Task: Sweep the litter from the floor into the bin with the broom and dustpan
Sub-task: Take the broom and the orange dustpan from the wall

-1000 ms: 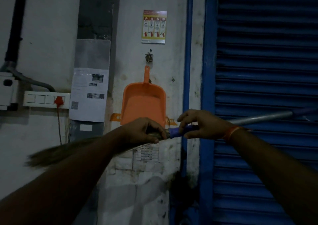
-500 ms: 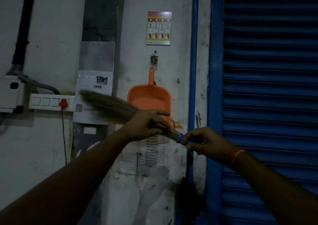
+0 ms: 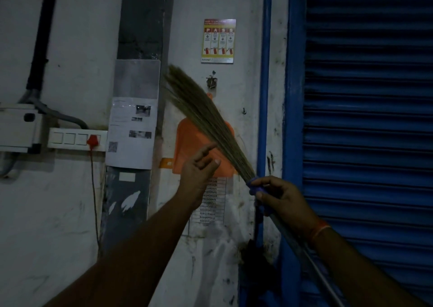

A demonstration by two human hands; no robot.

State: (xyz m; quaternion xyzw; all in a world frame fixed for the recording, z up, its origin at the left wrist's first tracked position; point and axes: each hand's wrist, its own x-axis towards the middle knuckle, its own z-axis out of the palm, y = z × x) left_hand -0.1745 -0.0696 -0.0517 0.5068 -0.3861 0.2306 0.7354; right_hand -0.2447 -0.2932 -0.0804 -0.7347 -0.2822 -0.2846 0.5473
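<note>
One of our hands carries the broom (image 3: 206,119): the right hand (image 3: 281,198) pinches its blue collar, bristles slanting up across the orange dustpan (image 3: 187,147) hanging on the wall. Our left hand (image 3: 199,168) hovers loosely open, holding nothing. Reaching for the dustpan, we could snag bristles or knock it off its hook.

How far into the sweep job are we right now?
Early. Done: the broom is in hand, the right hand gripping its blue collar, bristles pointing up. In hand: the open left hand is by the orange dustpan, which hangs on the wall. Left: take the dustpan, sweep, empty it; no litter or bin in view.
</note>
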